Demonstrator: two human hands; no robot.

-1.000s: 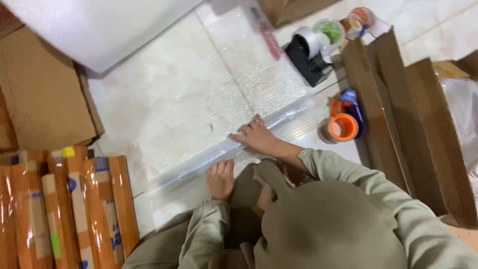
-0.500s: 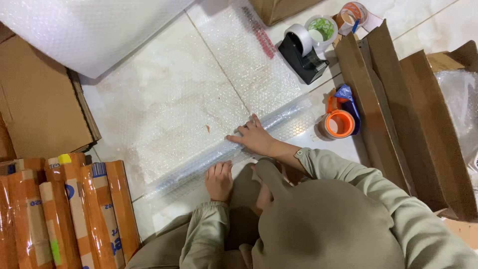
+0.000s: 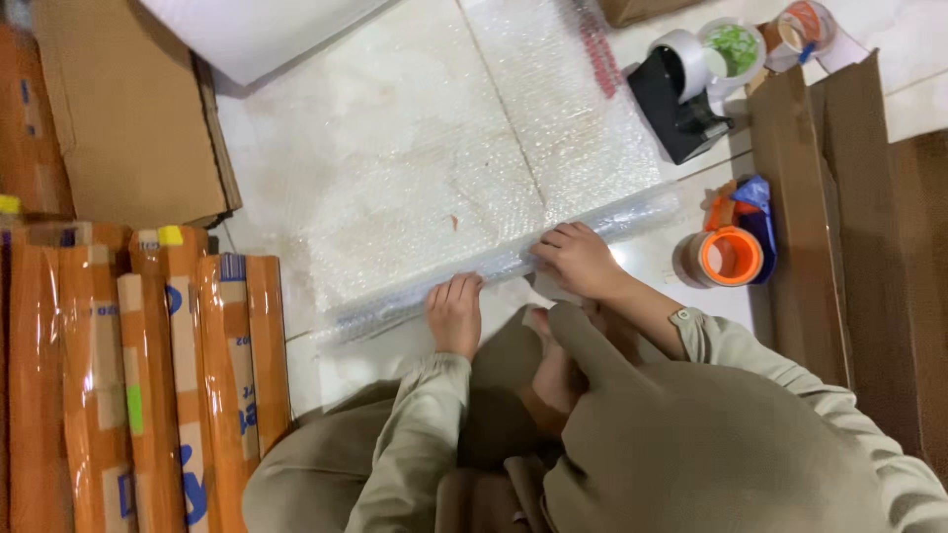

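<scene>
A long roll of clear bubble wrap (image 3: 494, 268) lies slantwise on the pale tiled floor (image 3: 652, 262), wound around something that cannot be made out through the plastic. Both hands rest on it. The left hand (image 3: 455, 314) presses down on the roll's nearer middle stretch with its fingers curled over the top. The right hand (image 3: 580, 260) sits farther along toward the roll's upper end, its fingers bent over the wrap as well; neither hand is wrapped fully around it, more pushing on it than clutching it.

Beyond the hands, the unrolled sheet of bubble wrap (image 3: 434, 168) spreads flat over the floor, joined to the roll. Past the sheet's far right corner stands a black tape dispenser with a pale tape roll (image 3: 679, 99), and by it a white tub with a green inside (image 3: 733, 49). Just right of the right hand lies an orange-cored roll of tape (image 3: 729, 257) with a blue and orange tool (image 3: 743, 202) touching it. Further right lie flat brown cardboard panels (image 3: 839, 207). Left of the left hand stands a row of orange plastic-wrapped packs (image 3: 148, 385), and beyond them an open brown cardboard box (image 3: 128, 109).
</scene>
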